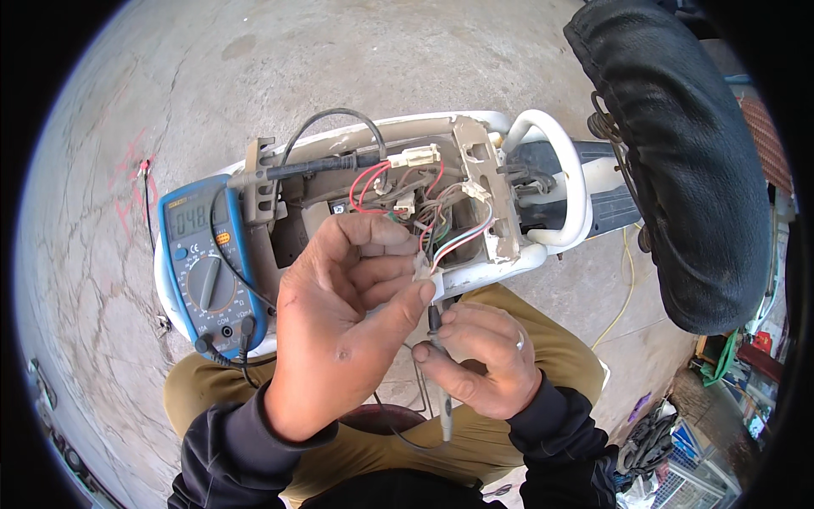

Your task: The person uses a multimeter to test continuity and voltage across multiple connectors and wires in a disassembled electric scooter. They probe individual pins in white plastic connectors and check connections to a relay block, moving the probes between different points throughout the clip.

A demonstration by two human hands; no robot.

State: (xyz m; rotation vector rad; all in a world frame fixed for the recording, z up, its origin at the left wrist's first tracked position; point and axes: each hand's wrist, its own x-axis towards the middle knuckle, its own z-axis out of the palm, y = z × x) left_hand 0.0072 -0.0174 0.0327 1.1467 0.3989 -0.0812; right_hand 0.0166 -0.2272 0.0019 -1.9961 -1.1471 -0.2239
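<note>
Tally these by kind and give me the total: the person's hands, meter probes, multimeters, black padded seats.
Hands: 2 (left hand, right hand)
Probes: 2 (probe lying across the frame, probe in the right hand)
Multimeters: 1 (blue-edged multimeter)
Seats: 1 (black padded seat)
Total: 6

Cracked grey concrete floor (475, 51) spread widest from nine round to one o'clock, with faint pink marks (131, 182) between nine and ten. Between two and three o'clock, a big black padded seat (687, 170). At three, a thin yellow cord (629, 267) curving across the floor. Between three and four, a green strip (722, 360). At four, a small purple scrap (638, 405), near a crumpled dark bundle (651, 437). At six, a dark red rounded rim (381, 416), mostly hidden.
</note>
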